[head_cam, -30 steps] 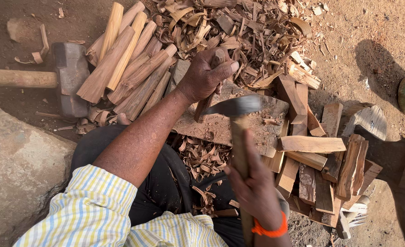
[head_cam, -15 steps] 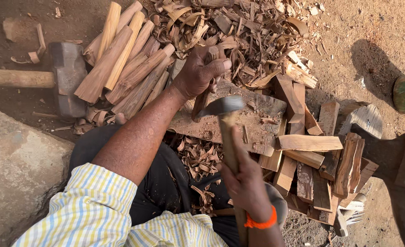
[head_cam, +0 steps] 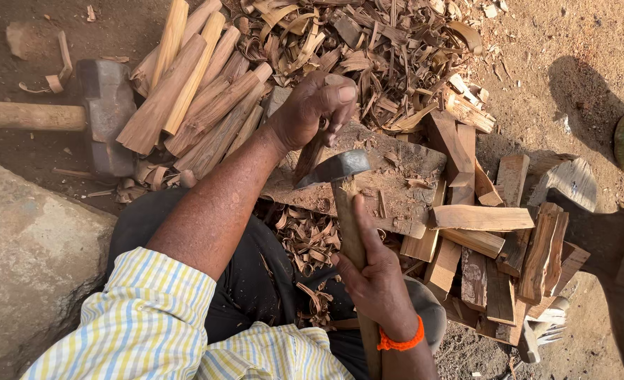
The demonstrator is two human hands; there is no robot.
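My left hand (head_cam: 317,105) grips the top of a dark wood stick (head_cam: 307,156) that stands tilted on a flat wooden chopping block (head_cam: 396,176). My right hand (head_cam: 375,278), with an orange band at the wrist, is closed around the wooden handle of a small axe (head_cam: 334,169). The axe's metal head rests against the lower part of the stick, just below my left hand.
A sledgehammer (head_cam: 104,112) lies at the left beside a pile of split pale sticks (head_cam: 192,91). Wood shavings (head_cam: 375,49) are heaped behind the block. Cut wood pieces (head_cam: 495,239) are stacked at the right. A large stone (head_cam: 30,260) sits at the lower left.
The axe has come down and to the left, from raised above the block to its head against the stick. My left hand has kept hold of the stick.
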